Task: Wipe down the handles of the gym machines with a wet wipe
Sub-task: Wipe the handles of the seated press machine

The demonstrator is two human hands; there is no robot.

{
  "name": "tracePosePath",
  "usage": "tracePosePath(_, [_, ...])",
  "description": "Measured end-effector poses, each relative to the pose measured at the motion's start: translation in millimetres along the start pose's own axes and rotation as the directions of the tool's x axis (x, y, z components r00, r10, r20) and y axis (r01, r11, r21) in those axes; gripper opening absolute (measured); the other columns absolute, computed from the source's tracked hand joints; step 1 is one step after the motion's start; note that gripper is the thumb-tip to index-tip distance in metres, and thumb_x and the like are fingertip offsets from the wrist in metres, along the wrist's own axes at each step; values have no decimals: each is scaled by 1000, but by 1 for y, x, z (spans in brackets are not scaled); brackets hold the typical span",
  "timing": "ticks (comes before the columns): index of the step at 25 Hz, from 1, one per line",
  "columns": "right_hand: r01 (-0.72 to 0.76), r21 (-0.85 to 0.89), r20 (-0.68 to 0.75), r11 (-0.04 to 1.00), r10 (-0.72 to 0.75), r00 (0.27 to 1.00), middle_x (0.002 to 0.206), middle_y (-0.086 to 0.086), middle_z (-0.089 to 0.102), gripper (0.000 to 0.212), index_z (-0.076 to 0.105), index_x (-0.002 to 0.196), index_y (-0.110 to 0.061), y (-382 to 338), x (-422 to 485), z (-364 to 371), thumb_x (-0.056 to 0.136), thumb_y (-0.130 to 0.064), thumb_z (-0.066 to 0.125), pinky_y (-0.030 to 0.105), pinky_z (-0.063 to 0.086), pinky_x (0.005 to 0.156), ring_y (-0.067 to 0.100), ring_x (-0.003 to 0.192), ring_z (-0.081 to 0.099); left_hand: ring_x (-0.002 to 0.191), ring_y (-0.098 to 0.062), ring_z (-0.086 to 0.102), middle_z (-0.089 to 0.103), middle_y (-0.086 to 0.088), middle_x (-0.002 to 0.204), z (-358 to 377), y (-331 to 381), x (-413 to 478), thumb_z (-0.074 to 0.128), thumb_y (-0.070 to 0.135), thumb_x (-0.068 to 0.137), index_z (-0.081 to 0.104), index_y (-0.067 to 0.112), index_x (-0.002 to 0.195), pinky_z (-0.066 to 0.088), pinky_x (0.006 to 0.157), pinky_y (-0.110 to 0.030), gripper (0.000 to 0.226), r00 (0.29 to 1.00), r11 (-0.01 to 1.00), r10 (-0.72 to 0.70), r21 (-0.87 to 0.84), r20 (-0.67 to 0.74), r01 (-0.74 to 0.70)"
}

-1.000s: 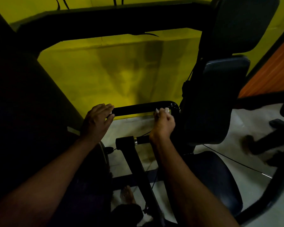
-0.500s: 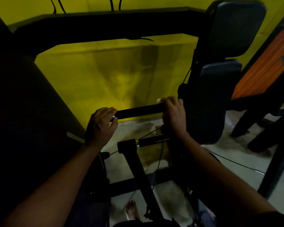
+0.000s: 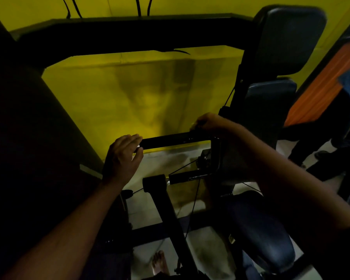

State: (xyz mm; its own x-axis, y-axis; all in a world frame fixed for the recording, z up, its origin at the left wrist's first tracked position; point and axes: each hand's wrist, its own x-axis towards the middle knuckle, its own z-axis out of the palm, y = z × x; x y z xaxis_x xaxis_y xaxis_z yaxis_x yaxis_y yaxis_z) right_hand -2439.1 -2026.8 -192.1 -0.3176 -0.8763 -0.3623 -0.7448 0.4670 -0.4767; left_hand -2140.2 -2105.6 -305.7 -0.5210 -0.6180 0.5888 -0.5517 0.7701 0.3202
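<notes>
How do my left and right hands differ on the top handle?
The left hand grips the left end of the top handle; the right hand is at its right end. The left hand holds only the bar; the right hand pinches a pale scrap, likely the wet wipe. Both are curled.

— Where does your one camera look from?
— From your head. It faces forward and tilts down, so the handle (image 3: 170,139) sits at the centre of the frame.
— How near is it?
— Close. Your left hand (image 3: 122,156) lies just off centre at 8 o'clock and your right hand (image 3: 212,124) at 2 o'clock. Your bare foot (image 3: 159,263) shows at 6 o'clock, almost straight below you.
— And farther out?
— The wide lens bends the edges. The yellow wall (image 3: 119,93) fills 12 o'clock and the back pad (image 3: 291,37) stands at 1 o'clock.
</notes>
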Motion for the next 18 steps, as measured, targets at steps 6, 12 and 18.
tracePosePath(6, [-70, -140, -55, 988, 63, 997, 114, 19, 65, 26, 63, 118, 3, 14, 0, 3, 99, -13, 53, 36, 51, 89, 29, 100, 62, 115, -29, 57, 69, -11, 119, 2, 4, -2, 52, 26, 93, 69, 4, 119, 49, 93, -42, 38, 999, 1000, -19, 13, -33, 20])
tracePosePath(12, [252, -138, -534, 958, -287, 796, 109, 8, 71, 26, 69, 113, -12, -1, -25, 67, 94, -2, 55, 33, 49, 86, 26, 105, 61, 115, -30, 59, 69, -11, 120, 4, 1, -1, 54, 26, 93, 70, 5, 119, 47, 95, -42, 37, 999, 1000, -25, -12, -33, 25])
tracePosePath(18, [318, -300, -683, 899, -435, 587, 111, 11, 68, 31, 70, 110, -8, -2, -33, 106, 86, 7, 59, 35, 48, 82, 30, 101, 56, 116, -31, 59, 68, -11, 121, 5, 1, -2, 53, 28, 94, 69, 5, 119, 47, 94, -42, 38, 999, 1000, -23, -17, -31, 23])
